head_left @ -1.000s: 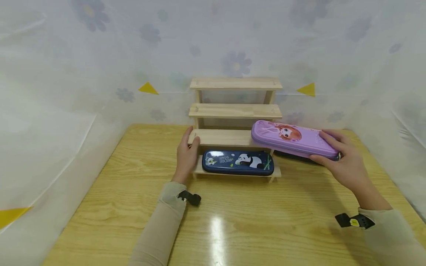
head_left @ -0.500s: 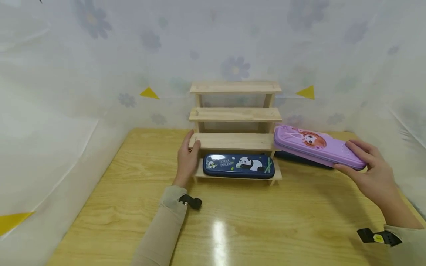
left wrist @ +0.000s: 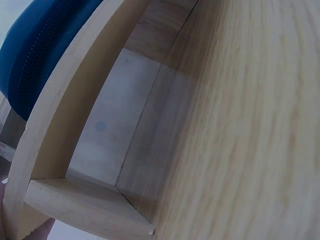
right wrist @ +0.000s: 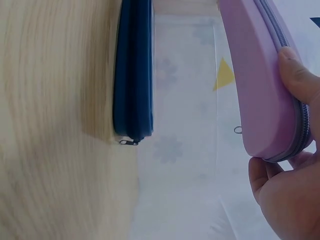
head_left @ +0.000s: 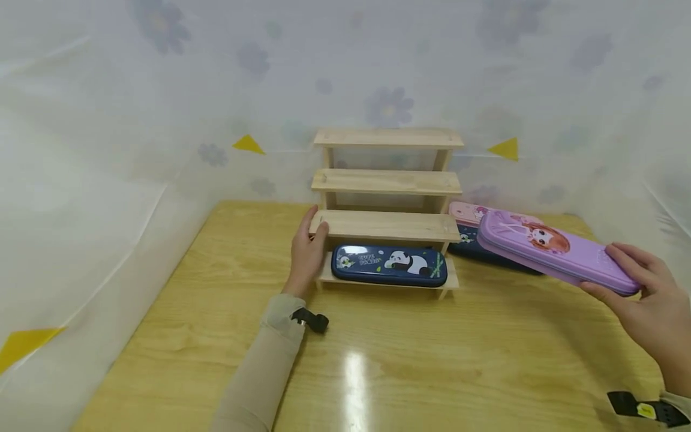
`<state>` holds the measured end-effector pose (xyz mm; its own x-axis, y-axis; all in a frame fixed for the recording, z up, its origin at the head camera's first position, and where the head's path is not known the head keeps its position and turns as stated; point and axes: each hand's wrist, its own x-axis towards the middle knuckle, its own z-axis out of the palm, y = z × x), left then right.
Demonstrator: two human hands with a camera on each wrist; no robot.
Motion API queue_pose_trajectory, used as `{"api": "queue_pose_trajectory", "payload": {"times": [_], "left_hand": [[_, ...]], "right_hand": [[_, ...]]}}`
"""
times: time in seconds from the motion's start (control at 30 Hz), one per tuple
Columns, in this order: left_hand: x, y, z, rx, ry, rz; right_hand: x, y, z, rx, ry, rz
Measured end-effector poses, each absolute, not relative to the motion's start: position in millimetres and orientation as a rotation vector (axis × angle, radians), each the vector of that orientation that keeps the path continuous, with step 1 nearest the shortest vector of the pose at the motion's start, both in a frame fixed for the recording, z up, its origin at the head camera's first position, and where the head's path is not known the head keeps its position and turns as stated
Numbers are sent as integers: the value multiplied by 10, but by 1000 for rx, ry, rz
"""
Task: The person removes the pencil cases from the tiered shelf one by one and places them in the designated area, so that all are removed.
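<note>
A stepped light-wood display stand [head_left: 385, 225] stands at the table's middle back. My left hand [head_left: 306, 255] holds the left end of its second step from the bottom, thumb at the front edge. A dark blue panda pencil case [head_left: 385, 267] lies on the lowest step. Off to the right, my right hand [head_left: 655, 306] grips a purple pencil case [head_left: 556, 246] by its right end, above the table. In the right wrist view, thumb and fingers clasp the purple case [right wrist: 260, 95] around its zipped end. The left wrist view shows mostly the stand's underside [left wrist: 62, 110].
Behind the purple case, to the right of the stand, lie another dark blue pencil case [head_left: 468, 243] and a pink one [head_left: 463, 211], both partly hidden. The wood-grain table [head_left: 432, 360] meets flowered white sheeting [head_left: 270, 102] with yellow triangles at the back.
The right hand has carried the purple case to the right, away from the stand. Its move uncovers the pink case and more of the dark blue one behind. The left hand keeps its place.
</note>
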<state>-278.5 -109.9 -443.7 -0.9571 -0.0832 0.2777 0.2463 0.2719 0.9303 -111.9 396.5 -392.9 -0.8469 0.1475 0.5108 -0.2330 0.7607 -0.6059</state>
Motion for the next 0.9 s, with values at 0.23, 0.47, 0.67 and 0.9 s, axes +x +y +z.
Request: {"api": "queue_pose_trajectory", "payload": {"times": [0.23,0.47,0.67,0.9], "left_hand": [[-2784,-1111,-4431,-124,-2257,-1739],[-2772,-1115,-4481,-135,-2263,-1732],[-2810,-1099,-4475,-152,-2273,-1714],[-2810,-1101,-4430,-158,-2271,-1728]], "right_hand": [[-1090,4043,-4032,32,-2473,885],[-1094,4083,-4167,64,-2641,807],[-1201,4093,-4267,139,-2662,788],[-1289,4058,-4333,251,-2660,814]]}}
